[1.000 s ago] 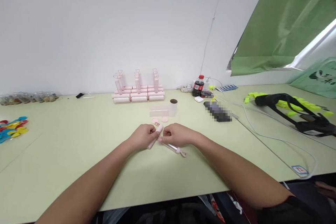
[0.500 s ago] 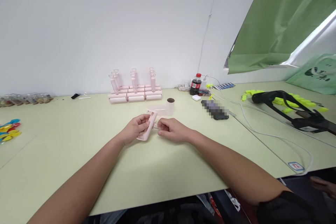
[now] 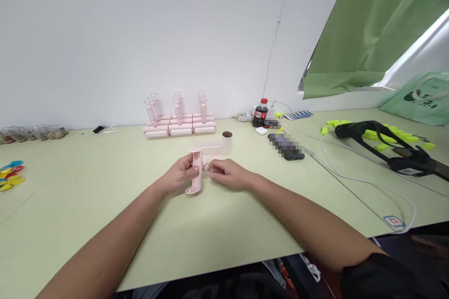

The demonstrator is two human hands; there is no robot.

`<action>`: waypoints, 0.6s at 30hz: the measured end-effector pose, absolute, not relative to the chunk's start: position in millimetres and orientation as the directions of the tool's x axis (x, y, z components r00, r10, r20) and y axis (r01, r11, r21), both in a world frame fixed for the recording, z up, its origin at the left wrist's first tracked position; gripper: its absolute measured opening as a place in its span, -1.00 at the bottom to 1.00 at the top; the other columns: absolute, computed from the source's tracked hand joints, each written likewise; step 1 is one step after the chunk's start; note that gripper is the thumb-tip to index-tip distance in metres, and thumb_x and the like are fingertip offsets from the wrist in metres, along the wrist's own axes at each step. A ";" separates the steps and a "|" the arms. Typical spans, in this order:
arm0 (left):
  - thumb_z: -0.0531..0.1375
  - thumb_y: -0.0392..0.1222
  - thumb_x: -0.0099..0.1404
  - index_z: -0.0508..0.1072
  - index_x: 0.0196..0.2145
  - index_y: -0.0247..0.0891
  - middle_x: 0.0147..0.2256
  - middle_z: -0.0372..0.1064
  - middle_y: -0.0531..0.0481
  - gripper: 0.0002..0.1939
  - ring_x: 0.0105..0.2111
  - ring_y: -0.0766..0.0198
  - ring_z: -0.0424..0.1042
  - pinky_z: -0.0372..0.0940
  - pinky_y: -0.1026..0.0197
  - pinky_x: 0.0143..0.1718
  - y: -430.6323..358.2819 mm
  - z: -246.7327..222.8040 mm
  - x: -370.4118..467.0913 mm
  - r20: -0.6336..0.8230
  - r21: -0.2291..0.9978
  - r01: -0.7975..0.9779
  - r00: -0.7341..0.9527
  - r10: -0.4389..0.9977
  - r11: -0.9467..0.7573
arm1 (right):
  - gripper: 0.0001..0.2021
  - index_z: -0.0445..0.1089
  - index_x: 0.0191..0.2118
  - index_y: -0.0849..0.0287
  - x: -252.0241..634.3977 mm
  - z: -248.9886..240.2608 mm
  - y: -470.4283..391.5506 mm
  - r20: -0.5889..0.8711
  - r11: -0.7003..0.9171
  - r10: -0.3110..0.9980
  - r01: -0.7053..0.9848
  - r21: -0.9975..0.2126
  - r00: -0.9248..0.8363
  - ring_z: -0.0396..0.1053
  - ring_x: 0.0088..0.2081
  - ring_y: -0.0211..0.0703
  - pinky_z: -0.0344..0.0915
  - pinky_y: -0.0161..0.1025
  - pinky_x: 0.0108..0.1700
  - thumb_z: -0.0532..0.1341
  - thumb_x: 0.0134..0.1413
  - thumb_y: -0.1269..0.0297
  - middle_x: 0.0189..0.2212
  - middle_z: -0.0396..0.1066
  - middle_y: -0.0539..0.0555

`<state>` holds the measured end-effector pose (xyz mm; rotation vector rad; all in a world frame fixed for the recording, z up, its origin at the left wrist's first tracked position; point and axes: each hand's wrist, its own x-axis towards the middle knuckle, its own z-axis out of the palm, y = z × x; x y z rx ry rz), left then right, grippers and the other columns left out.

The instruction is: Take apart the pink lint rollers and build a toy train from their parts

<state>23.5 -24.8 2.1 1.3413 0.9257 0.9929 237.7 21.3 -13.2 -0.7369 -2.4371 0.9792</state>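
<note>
My left hand [image 3: 178,178] is closed round a pink trough-shaped plastic piece [image 3: 197,178], its hollow side showing. Just to the right, my right hand [image 3: 228,174] pinches a small clear part [image 3: 210,169] that meets the side of the pink piece. Beyond my hands lies a roll of clear film [image 3: 227,144] with a brown core, a strip of film stretching left from it. Farther back, several pink assembled items [image 3: 181,129] with upright handles stand in rows by the wall.
At the right are a phone [image 3: 286,146], a cola bottle [image 3: 260,113], white cables and a black frame [image 3: 379,147] over yellow-green pieces. Colourful small pieces [image 3: 10,175] and bagged items [image 3: 33,133] lie at the left. A person's hand shows faintly at the lower right.
The pink piece has turned in my left hand from slanted to nearly upright, and its hollow side now faces me more. My right hand has barely moved.
</note>
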 end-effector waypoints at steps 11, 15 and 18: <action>0.31 0.13 0.05 0.39 -0.13 -0.24 -0.49 0.37 0.03 -0.48 -0.46 0.24 0.40 0.19 0.28 -0.48 -17.8 19.0 1.8 -0.061 0.998 0.013 0.082 0.995 0.060 | -0.89 0.34 -0.28 0.18 237.0 -9.7 22.7 0.342 0.751 0.609 0.380 -0.541 -0.716 0.26 -0.28 -0.19 0.18 -0.26 -0.20 0.20 0.06 0.28 -0.28 0.33 0.07; 0.28 0.11 0.10 0.42 -0.24 -0.25 -0.55 0.27 0.11 -0.60 -0.60 0.37 0.25 0.06 0.32 -0.59 -18.3 24.7 0.0 0.001 0.962 0.273 0.082 0.997 -0.024 | -0.89 0.30 -0.30 0.16 237.6 -12.3 29.7 0.376 0.702 0.701 0.490 -0.518 -0.606 0.28 -0.30 -0.16 0.17 -0.26 -0.25 0.15 0.12 0.24 -0.33 0.36 0.06; 0.21 0.10 0.16 0.43 -0.30 -0.26 -0.65 0.18 0.16 -0.66 -0.67 0.39 0.16 0.06 0.31 -0.60 -19.1 23.4 4.8 0.025 0.881 0.471 0.063 0.998 -0.052 | -0.87 0.28 -0.29 0.15 241.3 -12.3 34.4 0.331 0.600 0.796 0.593 -0.537 -0.506 0.29 -0.40 -0.17 0.17 -0.26 -0.34 0.09 0.17 0.22 -0.41 0.37 0.03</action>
